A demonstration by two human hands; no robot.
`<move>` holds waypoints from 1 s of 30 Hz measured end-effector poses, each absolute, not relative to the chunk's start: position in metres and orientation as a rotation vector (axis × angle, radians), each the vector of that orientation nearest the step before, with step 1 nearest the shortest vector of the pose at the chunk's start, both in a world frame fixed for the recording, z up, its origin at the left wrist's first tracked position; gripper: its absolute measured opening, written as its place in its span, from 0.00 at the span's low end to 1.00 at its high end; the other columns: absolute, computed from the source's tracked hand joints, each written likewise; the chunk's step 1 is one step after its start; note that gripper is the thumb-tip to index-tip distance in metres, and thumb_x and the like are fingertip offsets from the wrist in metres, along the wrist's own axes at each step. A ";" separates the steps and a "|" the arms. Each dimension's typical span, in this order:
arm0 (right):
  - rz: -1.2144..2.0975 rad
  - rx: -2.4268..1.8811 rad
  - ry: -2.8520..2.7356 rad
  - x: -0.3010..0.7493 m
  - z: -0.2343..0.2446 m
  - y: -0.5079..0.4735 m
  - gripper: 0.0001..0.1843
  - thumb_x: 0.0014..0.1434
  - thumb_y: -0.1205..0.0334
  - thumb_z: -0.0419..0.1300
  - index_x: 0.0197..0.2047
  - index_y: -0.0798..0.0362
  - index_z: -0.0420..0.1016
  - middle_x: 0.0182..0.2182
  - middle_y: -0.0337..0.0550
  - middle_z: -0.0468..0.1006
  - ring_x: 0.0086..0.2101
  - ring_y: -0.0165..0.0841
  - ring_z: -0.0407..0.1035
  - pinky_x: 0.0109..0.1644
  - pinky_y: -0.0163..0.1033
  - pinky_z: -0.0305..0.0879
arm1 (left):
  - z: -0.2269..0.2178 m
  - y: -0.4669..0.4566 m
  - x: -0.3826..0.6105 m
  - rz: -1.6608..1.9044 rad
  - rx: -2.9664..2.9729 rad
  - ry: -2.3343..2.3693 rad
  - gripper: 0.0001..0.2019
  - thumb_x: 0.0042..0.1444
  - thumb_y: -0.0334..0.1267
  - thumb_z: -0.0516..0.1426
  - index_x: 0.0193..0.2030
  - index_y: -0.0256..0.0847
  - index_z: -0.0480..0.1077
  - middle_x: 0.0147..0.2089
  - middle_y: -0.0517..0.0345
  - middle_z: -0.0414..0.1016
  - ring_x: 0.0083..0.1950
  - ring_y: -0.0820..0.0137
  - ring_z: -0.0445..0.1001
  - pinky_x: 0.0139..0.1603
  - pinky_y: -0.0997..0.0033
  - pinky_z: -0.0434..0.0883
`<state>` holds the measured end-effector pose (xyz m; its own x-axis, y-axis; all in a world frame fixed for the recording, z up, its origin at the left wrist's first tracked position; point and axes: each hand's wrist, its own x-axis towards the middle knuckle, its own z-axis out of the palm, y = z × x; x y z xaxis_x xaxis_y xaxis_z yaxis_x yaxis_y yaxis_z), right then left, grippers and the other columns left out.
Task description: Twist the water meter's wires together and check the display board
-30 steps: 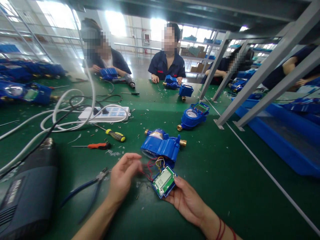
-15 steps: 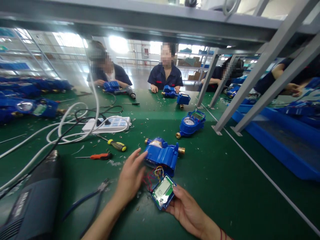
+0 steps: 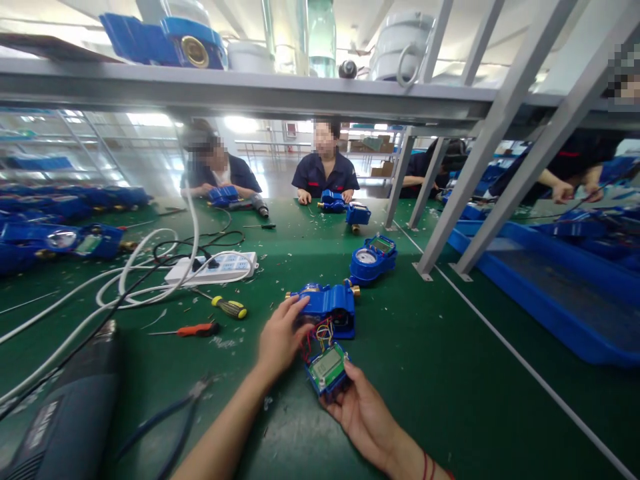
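Observation:
In front of me a blue water meter (image 3: 327, 303) with brass pipe ends lies on the green table, its open housing turned toward me. My left hand (image 3: 281, 335) grips the meter's left side, fingers on top and thumb near the wires. Thin red, yellow and white wires (image 3: 324, 331) run from the housing to a display module (image 3: 327, 368), a green circuit board with a grey screen in a blue frame. My right hand (image 3: 361, 407) holds that module by its right and lower edge, thumb on the rim, screen facing up.
Left of my hands lie pliers (image 3: 193, 400), a red screwdriver (image 3: 197, 330), a yellow-black screwdriver (image 3: 230, 307), a heat gun (image 3: 65, 407) and a power strip (image 3: 225, 268). Beyond are another meter (image 3: 370, 263) and co-workers. A blue tray (image 3: 545, 300) and slanted metal posts (image 3: 493, 143) stand right.
My left hand has moved onto the meter and closed on it. The meter has turned so its open housing faces me. My right hand keeps the display module, and the view has tilted up.

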<state>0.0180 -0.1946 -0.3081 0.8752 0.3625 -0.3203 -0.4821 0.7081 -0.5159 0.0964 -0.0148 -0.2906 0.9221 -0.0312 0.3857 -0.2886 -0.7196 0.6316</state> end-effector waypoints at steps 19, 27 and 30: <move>0.568 -0.597 -0.099 0.048 -0.301 -0.187 0.21 0.53 0.68 0.61 0.51 0.57 0.69 0.46 0.50 0.76 0.48 0.39 0.68 0.58 0.48 0.53 | -0.289 -0.026 0.048 0.097 1.801 0.105 0.17 0.59 0.49 0.47 0.30 0.39 0.66 0.25 0.63 0.65 0.28 0.72 0.65 0.29 0.76 0.64; 0.645 -0.566 -0.051 0.054 -0.300 -0.190 0.22 0.52 0.68 0.63 0.51 0.54 0.69 0.48 0.49 0.75 0.50 0.39 0.67 0.58 0.47 0.53 | -0.290 -0.018 0.047 -0.094 1.549 0.086 0.12 0.58 0.45 0.52 0.44 0.41 0.65 0.35 0.61 0.71 0.33 0.74 0.68 0.34 0.77 0.65; 0.646 -0.572 -0.049 0.055 -0.298 -0.188 0.22 0.52 0.70 0.62 0.52 0.54 0.69 0.47 0.49 0.76 0.51 0.39 0.66 0.61 0.48 0.49 | -0.291 -0.015 0.046 -0.129 1.459 0.093 0.14 0.56 0.43 0.55 0.47 0.42 0.65 0.42 0.57 0.72 0.39 0.72 0.70 0.38 0.77 0.66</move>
<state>0.0553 -0.1877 -0.2979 0.8029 0.5817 -0.1304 -0.5554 0.6504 -0.5182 0.0464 -0.0154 -0.2906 0.9894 -0.0313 -0.1416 0.1441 0.1065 0.9838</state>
